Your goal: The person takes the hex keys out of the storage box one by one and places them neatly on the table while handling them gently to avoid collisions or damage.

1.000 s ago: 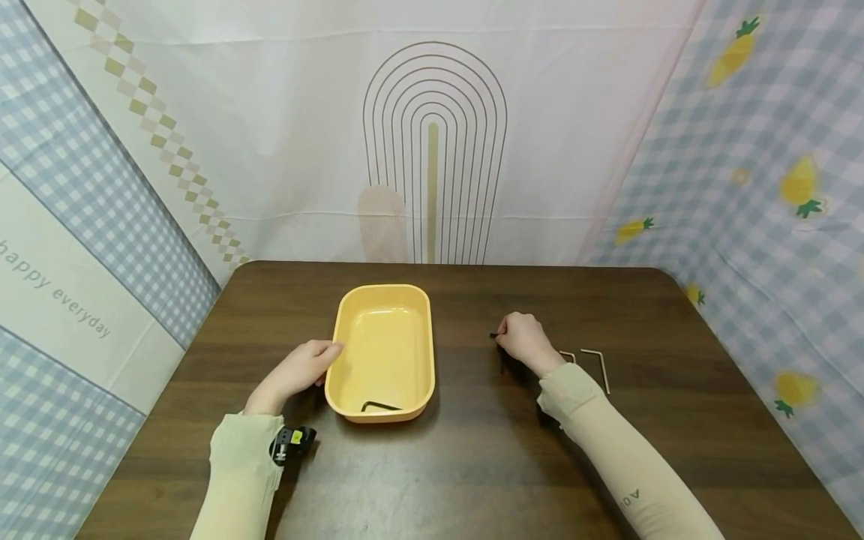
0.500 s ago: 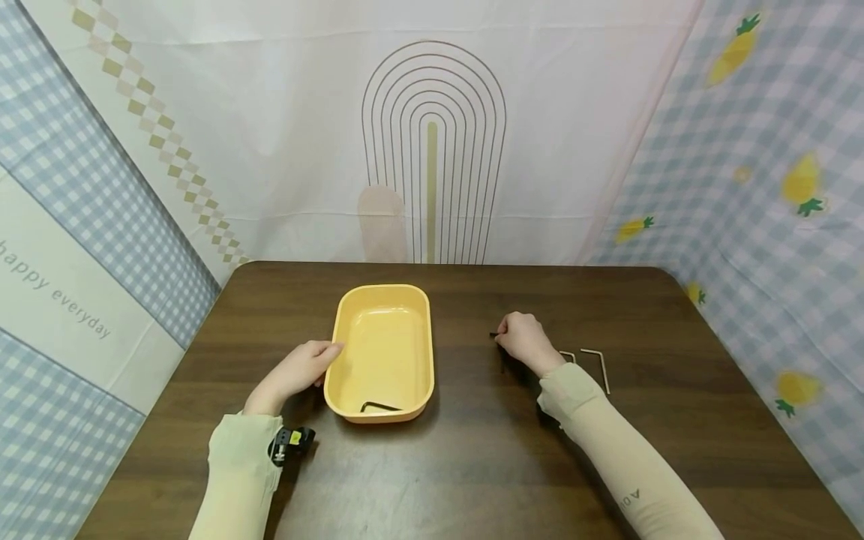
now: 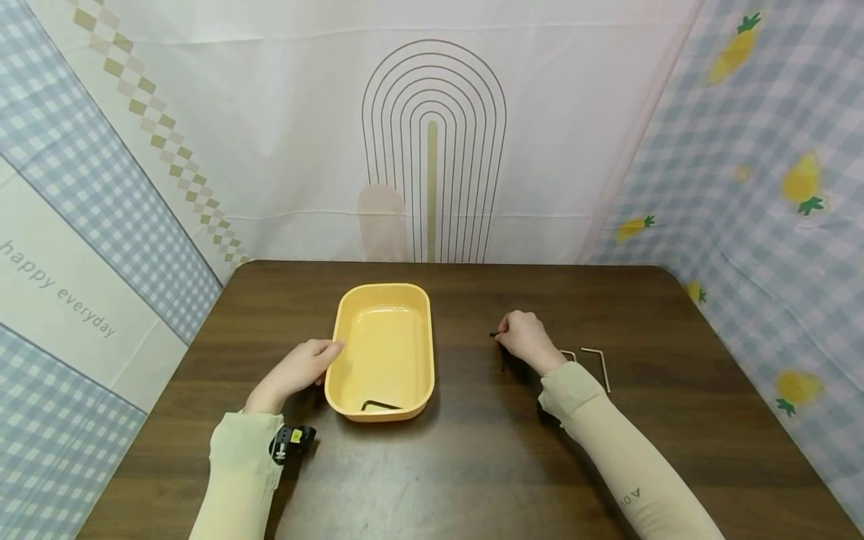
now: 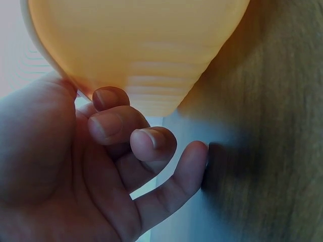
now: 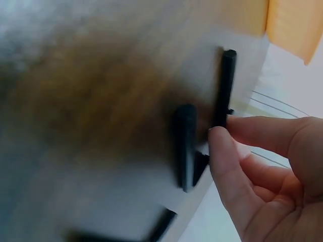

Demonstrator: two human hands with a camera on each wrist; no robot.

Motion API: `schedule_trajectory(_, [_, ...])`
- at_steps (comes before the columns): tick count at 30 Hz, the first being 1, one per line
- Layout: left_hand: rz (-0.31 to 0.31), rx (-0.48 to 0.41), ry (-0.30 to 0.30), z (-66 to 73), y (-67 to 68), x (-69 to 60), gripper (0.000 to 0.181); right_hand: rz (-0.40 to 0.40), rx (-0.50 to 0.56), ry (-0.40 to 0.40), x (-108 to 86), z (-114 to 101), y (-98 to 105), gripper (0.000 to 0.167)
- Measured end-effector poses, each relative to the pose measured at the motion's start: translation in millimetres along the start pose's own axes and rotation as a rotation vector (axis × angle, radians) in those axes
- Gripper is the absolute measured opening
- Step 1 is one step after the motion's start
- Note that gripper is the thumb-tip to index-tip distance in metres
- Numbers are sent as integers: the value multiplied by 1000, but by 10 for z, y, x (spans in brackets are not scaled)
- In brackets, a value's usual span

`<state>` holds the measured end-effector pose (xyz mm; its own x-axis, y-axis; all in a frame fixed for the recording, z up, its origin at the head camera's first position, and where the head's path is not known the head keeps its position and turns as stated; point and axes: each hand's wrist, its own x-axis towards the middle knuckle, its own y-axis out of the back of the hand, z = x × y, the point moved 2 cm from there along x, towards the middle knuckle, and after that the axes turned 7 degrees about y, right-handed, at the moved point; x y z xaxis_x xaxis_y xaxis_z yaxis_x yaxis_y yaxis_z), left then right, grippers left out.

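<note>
A yellow plastic tray (image 3: 379, 352) stands on the table with a black hex key (image 3: 381, 406) lying inside its near end. My left hand (image 3: 300, 371) holds the tray's left rim, thumb over the edge; in the left wrist view, curled fingers (image 4: 113, 123) lie by its outer wall. Right of the tray, my right hand (image 3: 526, 341) is low over the table. Between thumb and forefinger it pinches a black hex key (image 5: 225, 88), as the right wrist view shows. Another black hex key (image 5: 185, 151) lies close by the fingertips, partly blurred.
To the right of the right hand lie a metal-coloured hex key (image 3: 602, 367) and another hex key (image 3: 570, 355), partly hidden by the wrist. A further dark hex key (image 5: 164, 224) shows low in the right wrist view. Curtains stand behind the dark wooden table (image 3: 432, 487).
</note>
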<state>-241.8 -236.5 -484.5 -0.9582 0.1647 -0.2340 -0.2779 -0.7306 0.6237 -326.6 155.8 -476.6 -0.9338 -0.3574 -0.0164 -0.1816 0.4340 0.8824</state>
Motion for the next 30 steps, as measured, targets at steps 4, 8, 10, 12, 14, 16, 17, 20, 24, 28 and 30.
schedule_trajectory(4, [-7,-1,-2,6,-1,-2,46,26,20,28,8,-45,91,12])
schedule_trajectory(8, [-2,2,-8,14,14,2,46,53,48,60,47,-159,221,15])
schedule_trajectory(10, [4,0,-2,15,19,4,47,61,55,76,69,-244,279,14])
schedule_trajectory(12, [4,5,-5,12,19,6,47,60,60,94,90,-336,314,14])
schedule_trajectory(14, [6,9,-3,9,15,3,47,62,55,119,113,-439,327,14])
schedule_trajectory(16, [6,11,-4,1,10,1,47,55,53,140,140,-543,310,14])
schedule_trajectory(17, [5,10,-5,-1,7,-1,47,51,50,153,153,-600,298,14])
schedule_trajectory(20, [2,2,-3,-4,-2,-4,47,38,40,199,187,-784,252,14])
schedule_trajectory(24, [0,-4,-3,-9,-9,2,45,26,26,275,210,-1051,185,11])
schedule_trajectory(28, [2,-5,-13,-8,-8,11,43,2,11,339,208,-1299,116,9])
schedule_trajectory(30, [6,-5,-13,-9,-7,14,43,-20,-2,369,202,-1407,78,10])
